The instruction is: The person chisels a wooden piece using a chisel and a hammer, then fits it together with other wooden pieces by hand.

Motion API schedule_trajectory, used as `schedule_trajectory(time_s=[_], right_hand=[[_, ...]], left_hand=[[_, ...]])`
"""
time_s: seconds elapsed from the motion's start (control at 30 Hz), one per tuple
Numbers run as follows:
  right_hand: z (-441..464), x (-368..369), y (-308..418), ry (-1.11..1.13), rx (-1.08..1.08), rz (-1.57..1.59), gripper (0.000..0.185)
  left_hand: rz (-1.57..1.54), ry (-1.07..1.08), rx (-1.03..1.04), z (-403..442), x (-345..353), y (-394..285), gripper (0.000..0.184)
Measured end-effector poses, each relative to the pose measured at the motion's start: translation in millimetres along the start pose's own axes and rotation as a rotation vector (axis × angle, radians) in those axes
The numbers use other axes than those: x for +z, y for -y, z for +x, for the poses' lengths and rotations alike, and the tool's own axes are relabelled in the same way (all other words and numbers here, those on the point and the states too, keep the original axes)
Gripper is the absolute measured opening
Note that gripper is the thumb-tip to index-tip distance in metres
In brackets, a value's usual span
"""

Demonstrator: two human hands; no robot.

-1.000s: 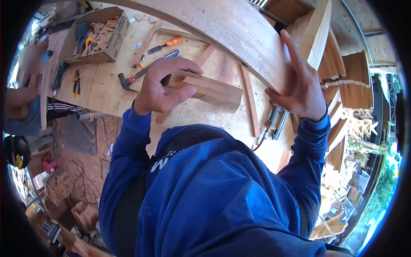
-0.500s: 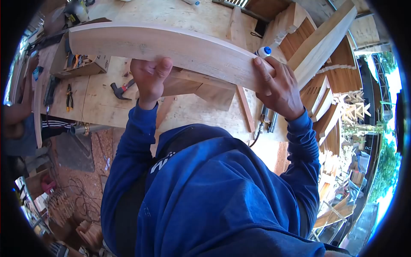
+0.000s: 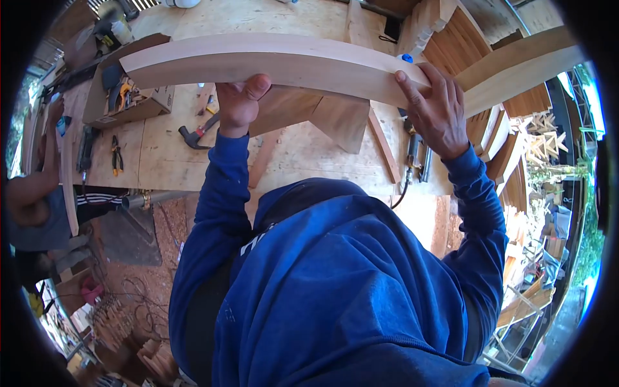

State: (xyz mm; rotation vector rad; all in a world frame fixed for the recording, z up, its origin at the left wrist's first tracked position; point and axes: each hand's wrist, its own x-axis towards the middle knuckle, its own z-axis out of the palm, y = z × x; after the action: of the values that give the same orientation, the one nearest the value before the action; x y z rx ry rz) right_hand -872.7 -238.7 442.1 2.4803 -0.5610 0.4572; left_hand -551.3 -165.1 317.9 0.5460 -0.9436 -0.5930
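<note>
A long curved wooden piece [image 3: 271,64] spans the view above the bench, joined or touching another board [image 3: 522,71] at its right. My left hand [image 3: 242,103] grips its lower edge, thumb in front and fingers hidden behind or under it. My right hand [image 3: 438,106] is wrapped over the piece near its right end, fingers on the front face. Behind and below the curved piece, an angled wooden block [image 3: 338,119] shows over the bench. A hammer [image 3: 196,135] lies close to my left hand.
The plywood bench [image 3: 296,164] bears pliers [image 3: 117,155], thin wood strips [image 3: 385,148] and an air tool [image 3: 412,151]. A cardboard box [image 3: 138,106] of scraps stands at left. Another person [image 3: 35,200] is at the far left. Stacked curved boards [image 3: 454,42] are at right.
The curved piece has come down from its raised, steep tilt to lie nearly level across the view. My left hand has moved from the angled block to the curved piece; my right hand has closed on it.
</note>
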Motion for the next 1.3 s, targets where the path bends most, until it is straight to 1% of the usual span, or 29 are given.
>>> schedule_trajectory(time_s=[0.03, 0.1, 0.13, 0.2, 0.23, 0.3, 0.33, 0.4, 0.43, 0.47, 0.53, 0.57, 0.6, 0.67, 0.7, 0.73, 0.8, 0.87, 0.9, 0.93, 1.0, 1.03, 1.1, 1.13, 1.2, 1.3], right_hand=[[-3, 4, -3, -0.004, -0.013, -0.028, 0.097], [-4, -5, -3, 0.027, -0.011, -0.034, 0.097], [-4, -7, -3, 0.05, -0.015, -0.037, 0.098], [-7, 5, -1, 0.045, -0.008, -0.029, 0.097], [-9, 8, 0, 0.041, 0.006, -0.02, 0.096], [-6, 7, 5, 0.045, 0.05, -0.001, 0.095], [-4, 6, 6, 0.049, 0.081, 0.026, 0.095], [-6, 10, 4, 0.042, 0.081, 0.011, 0.094], [-9, 12, 4, 0.04, 0.061, 0.003, 0.094], [-10, 10, 7, 0.056, 0.083, 0.009, 0.094], [-7, 1, 10, 0.068, 0.081, 0.011, 0.095], [-10, 4, 8, 0.011, 0.044, 0.002, 0.089], [-11, 0, 10, 0.023, 0.059, 0.011, 0.089], [-15, -8, 14, -0.18, 0.021, 0.172, 0.076], [-27, -1, 19, -0.342, -0.093, 0.138, 0.055], [-46, 5, 32, -0.44, -0.056, 0.223, 0.044], [-67, 26, 64, -0.36, 0.177, 0.534, 0.038], [-66, 42, 93, -0.111, 0.71, 0.859, 0.041], [-65, 60, 95, -0.154, 0.844, 1.132, 0.046], [-52, 68, 95, -0.277, 0.892, 1.37, 0.058], [-25, 62, 88, -0.41, 0.918, 1.807, 0.067], [-27, 71, 86, -0.419, 0.919, 1.812, 0.067], [-29, 89, 81, -0.47, 0.92, 2.066, 0.056], [-28, 92, 83, -0.477, 0.918, 2.073, 0.056], [-21, 94, 87, -0.365, 0.952, 2.063, 0.074], [-16, 92, 90, -0.426, 0.943, 2.046, 0.072]], left_hand=[[-0.005, 0.004, -0.007, 1, -5, 5, 0.067], [-0.079, 0.048, -0.149, 3, -14, 12, 0.064], [-0.081, 0.049, -0.15, 3, -14, 12, 0.064], [-0.152, 0.043, -0.153, 5, -10, 11, 0.049], [-0.156, 0.053, -0.155, 6, -7, 9, 0.049], [-0.106, -0.022, -0.15, 7, -1, 4, 0.05], [-0.11, -0.003, -0.156, 8, -1, 5, 0.05], [-0.051, -0.004, -0.097, 6, -8, 12, 0.054], [-0.085, -0.012, -0.112, 4, -10, 14, 0.059], [-0.087, 0.0, -0.137, 4, -12, 17, 0.059], [-0.088, -0.044, -0.114, 4, -11, 14, 0.065], [-0.085, -0.04, -0.137, 1, -13, 13, 0.065], [-0.091, -0.024, -0.142, -1, -16, 12, 0.067], [-0.1, -0.001, -0.164, -2, -21, 13, 0.07], [-0.081, 0.018, -0.154, -1, -24, 13, 0.07], [-0.061, 0.033, -0.141, -3, -26, 14, 0.071], [-0.047, 0.02, -0.15, -7, -27, 14, 0.072], [-0.031, 0.02, -0.145, -5, -25, 12, 0.074], [-0.066, 0.019, -0.144, -4, -20, 8, 0.072], [-0.101, 0.018, -0.144, -3, -17, 6, 0.071], [-0.106, 0.03, -0.138, -4, -18, 7, 0.071], [-0.115, 0.036, -0.127, -4, -18, 7, 0.071], [-0.122, 0.045, -0.149, -5, -19, 5, 0.07], [-0.134, 0.046, -0.172, -6, -19, 3, 0.07], [-0.106, 0.045, -0.161, -8, -17, 1, 0.069], [-0.059, 0.035, -0.156, -9, -15, -1, 0.068]])
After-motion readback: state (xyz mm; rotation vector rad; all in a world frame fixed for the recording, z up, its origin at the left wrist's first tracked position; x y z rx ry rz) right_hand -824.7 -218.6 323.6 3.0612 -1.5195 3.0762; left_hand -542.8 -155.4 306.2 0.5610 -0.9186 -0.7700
